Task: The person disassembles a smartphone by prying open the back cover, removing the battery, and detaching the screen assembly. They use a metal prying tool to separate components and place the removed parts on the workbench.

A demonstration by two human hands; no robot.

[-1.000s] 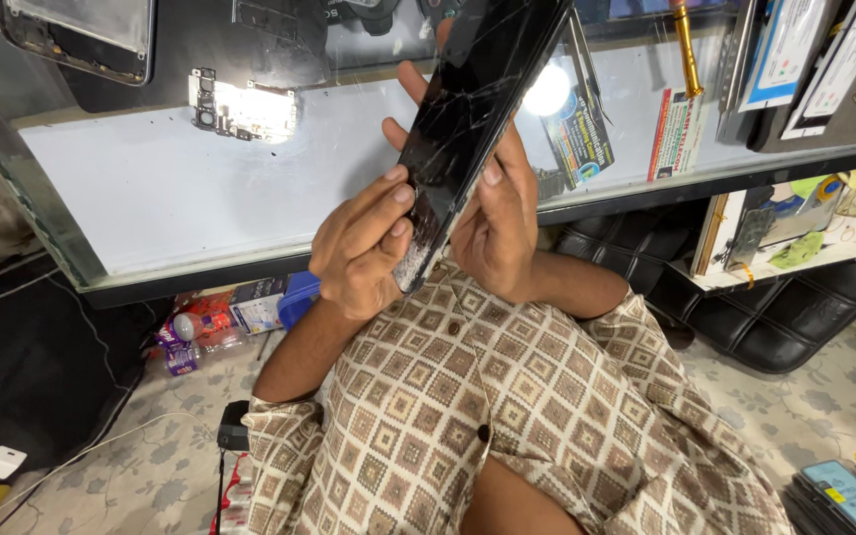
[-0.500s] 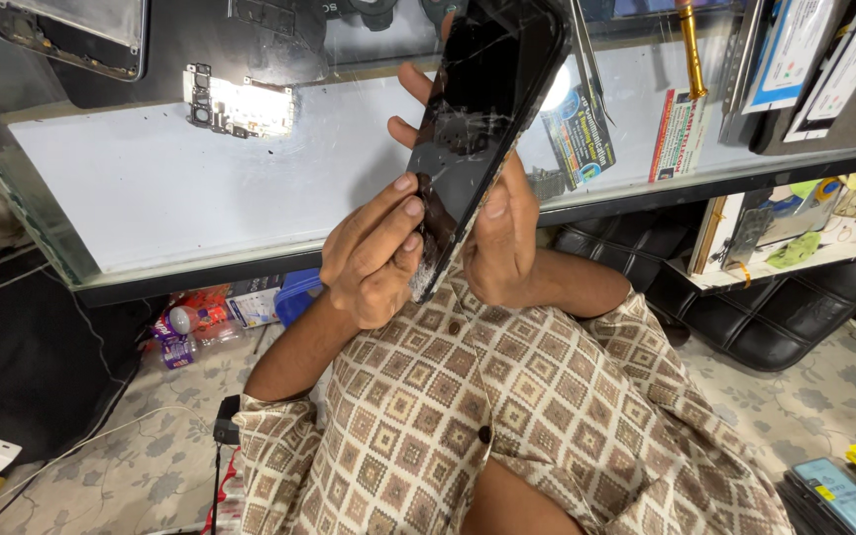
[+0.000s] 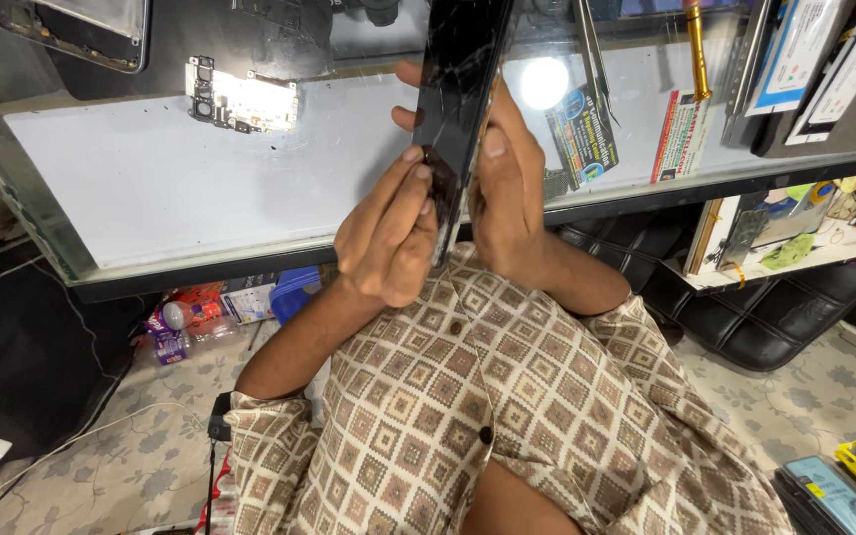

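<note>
The cracked phone [image 3: 458,109] is standing up on edge above the glass counter [image 3: 200,188], turning steeper than half a second ago, when its dark face was tipping more toward the camera. Now only a thin sliver of the shattered screen is showing. The right hand [image 3: 512,188] is cradling it from behind, thumb pressing the near edge, its grip clamped on the phone. The left hand [image 3: 388,238] is closing in at seven o'clock of the phone, fingertips [image 3: 418,173] pinched together on the lower cracked corner, where a second ago they were resting lower on the body. To me that reads as picking at the broken glass edge, though whether anything is lifting I cannot tell.

Moving outward: at ten o'clock a circuit board [image 3: 240,99] is lying on the counter, bright under the light. At eleven o'clock a phone frame [image 3: 71,30] is sitting near the far edge. At two o'clock a gold-handled tool [image 3: 697,45] and some printed cards [image 3: 681,134] are resting. Below, at eight o'clock, a bottle [image 3: 185,317] is lying on the floor.
</note>
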